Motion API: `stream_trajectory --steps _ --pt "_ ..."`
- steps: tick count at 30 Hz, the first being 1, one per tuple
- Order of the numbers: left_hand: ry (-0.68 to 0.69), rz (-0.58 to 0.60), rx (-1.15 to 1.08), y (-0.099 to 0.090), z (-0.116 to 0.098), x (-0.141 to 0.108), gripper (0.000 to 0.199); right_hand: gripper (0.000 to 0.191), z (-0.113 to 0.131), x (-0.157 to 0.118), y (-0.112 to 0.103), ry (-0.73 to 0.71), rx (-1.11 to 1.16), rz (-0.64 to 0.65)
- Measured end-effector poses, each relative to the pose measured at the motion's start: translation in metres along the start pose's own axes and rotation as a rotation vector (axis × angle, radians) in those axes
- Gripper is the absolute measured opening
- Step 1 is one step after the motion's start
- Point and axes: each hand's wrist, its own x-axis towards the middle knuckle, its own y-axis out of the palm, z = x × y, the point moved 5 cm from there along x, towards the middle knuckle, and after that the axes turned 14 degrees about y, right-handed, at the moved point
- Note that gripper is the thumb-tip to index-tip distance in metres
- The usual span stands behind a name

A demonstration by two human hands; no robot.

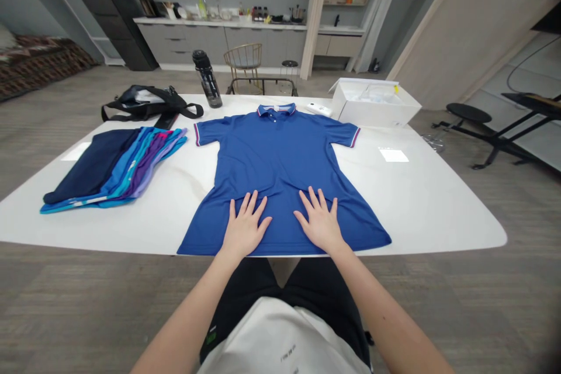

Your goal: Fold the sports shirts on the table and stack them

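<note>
White top (267,333) w/ dark lettering (288,353), blk bottoms (322,286), 2 bare forearms (385,310).

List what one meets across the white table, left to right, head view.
Stack of folded blue and purple clothes, black cylindrical bottle, left hand on blue fabric polo shirt, right hand on that shirt, white rectangular box.

The white table (438,210) carries shirt (276,158), clothes pile (116,163), bag (146,106), bottle (208,82) — and box (372,112).
</note>
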Motion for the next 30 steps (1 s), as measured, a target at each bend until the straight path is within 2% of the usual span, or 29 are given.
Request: stream_trajectory --steps 12,17,20,22,25,28,30 --pt "0.039 0.005 -0.060 -0.002 -0.013 -0.025 0.059 0.064 0.001 -0.036 0.003 0.050 -0.006 0.054" --pt "0.024 0.012 -0.076 -0.002 -0.018 -0.030 0.060 0.065 0.007 -0.048 0.006 0.141 -0.013 0.092" --pt "0.020 0.024 -0.099 -0.004 -0.015 -0.031 0.061 0.067 0.004 -0.051 0.000 0.177 0.030 0.116" --pt "-0.014 0.014 -0.094 -0.007 -0.002 -0.033 0.061 0.067 -0.009 -0.049 -0.009 0.170 0.074 0.070" --pt "-0.124 -0.021 -0.029 -0.010 0.029 -0.040 0.062 0.065 -0.047 -0.042 -0.017 0.149 0.112 -0.048" --pt "-0.182 0.005 0.014 -0.005 0.052 -0.049 0.062 0.064 -0.083 -0.038 -0.006 0.146 0.068 -0.018" --pt "-0.190 0.044 0.017 0.000 0.055 -0.054 0.062 0.063 -0.096 -0.040 0.003 0.158 -0.010 0.015"
